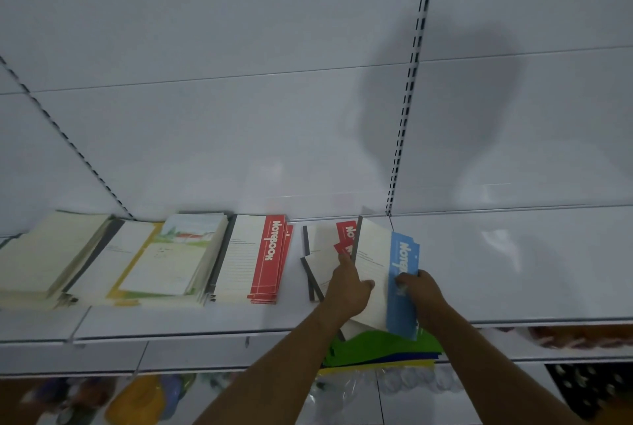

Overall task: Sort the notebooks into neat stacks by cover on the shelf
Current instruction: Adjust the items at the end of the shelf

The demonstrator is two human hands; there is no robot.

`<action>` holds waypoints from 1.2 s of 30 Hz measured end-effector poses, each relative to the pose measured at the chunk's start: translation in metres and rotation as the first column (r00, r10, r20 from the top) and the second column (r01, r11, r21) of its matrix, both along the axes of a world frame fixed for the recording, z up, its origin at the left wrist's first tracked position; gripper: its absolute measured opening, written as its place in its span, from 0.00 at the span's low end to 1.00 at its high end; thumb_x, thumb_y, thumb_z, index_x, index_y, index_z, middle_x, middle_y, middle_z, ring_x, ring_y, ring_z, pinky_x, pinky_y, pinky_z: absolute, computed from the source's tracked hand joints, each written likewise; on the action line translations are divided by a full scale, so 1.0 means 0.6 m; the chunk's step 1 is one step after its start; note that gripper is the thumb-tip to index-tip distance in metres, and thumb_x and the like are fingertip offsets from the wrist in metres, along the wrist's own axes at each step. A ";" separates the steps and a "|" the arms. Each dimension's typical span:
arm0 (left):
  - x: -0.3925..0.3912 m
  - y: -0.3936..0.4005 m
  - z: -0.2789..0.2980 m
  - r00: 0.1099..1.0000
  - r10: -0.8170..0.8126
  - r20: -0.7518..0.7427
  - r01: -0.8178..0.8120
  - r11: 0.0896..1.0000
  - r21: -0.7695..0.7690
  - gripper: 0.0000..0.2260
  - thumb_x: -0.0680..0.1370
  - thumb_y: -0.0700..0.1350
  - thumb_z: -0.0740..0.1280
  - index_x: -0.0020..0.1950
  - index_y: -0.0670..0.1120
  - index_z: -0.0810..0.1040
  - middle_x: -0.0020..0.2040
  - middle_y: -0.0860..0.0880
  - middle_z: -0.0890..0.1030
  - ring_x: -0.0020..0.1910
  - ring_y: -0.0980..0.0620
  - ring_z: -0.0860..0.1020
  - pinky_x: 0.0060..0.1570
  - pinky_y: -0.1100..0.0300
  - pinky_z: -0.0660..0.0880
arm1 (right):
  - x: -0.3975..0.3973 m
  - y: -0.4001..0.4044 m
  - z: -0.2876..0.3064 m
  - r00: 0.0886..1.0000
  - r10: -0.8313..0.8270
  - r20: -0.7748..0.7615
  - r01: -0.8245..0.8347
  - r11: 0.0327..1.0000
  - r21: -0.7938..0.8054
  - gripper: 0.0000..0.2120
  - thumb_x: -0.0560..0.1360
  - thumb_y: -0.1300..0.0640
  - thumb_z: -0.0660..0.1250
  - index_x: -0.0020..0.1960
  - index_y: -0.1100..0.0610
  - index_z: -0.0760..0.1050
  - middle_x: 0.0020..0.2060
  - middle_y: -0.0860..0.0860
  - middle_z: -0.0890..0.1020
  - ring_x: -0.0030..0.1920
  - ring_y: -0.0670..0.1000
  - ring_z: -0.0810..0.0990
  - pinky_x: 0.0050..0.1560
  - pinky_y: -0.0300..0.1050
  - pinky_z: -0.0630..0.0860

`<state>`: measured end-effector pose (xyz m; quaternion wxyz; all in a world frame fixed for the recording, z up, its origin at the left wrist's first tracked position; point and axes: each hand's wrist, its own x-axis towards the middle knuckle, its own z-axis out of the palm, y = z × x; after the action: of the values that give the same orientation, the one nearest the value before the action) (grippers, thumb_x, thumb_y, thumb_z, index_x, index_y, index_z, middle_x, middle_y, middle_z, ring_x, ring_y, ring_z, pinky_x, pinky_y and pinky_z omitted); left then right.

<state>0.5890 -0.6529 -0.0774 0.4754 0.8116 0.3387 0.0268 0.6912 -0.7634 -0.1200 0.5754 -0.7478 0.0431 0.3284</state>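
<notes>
**Blue-cover notebook held over loose pile, right of sorted stacks**

Blue-banded notebook (394, 274), white cover with "Notebook" strip, sits tilted above the white shelf (513, 270), lower edge overhanging the shelf front. Right hand (419, 289) has its grip pinching the blue strip, fingers curled over the edge. Left hand (349, 282) grips the notebook's left side, thumb across the cover, index finger extended and touching the loose red notebooks (329, 253) just beside it. That pile lies skewed, dark spines at differing angles.

Further left, a squared red stack (255, 260). Beside it, touching, a landscape-cover stack (171, 253), then a yellow-edged cover (116, 263) partly under it, then a cream stack (44, 256) at the far left.

Below the shelf lip: green and yellow items (376, 349), blurred. White slotted back panel (239, 82) above carries a head-shaped shadow.
</notes>
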 end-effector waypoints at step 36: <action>-0.405 0.174 0.101 0.557 0.767 0.320 -0.779 0.616 -0.120 0.12 0.79 0.42 0.66 0.58 0.42 0.66 0.53 0.46 0.76 0.49 0.50 0.76 0.35 0.64 0.72 | -0.318 0.328 0.177 0.627 0.699 0.344 -0.777 0.593 0.211 0.15 0.77 0.61 0.66 0.62 0.51 0.68 0.53 0.51 0.78 0.47 0.50 0.79 0.44 0.44 0.73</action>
<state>0.3459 -0.5484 -0.0167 0.4518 0.5713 0.5716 0.3778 0.5002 -0.5667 -0.0141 0.5062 -0.6181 -0.3951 0.4533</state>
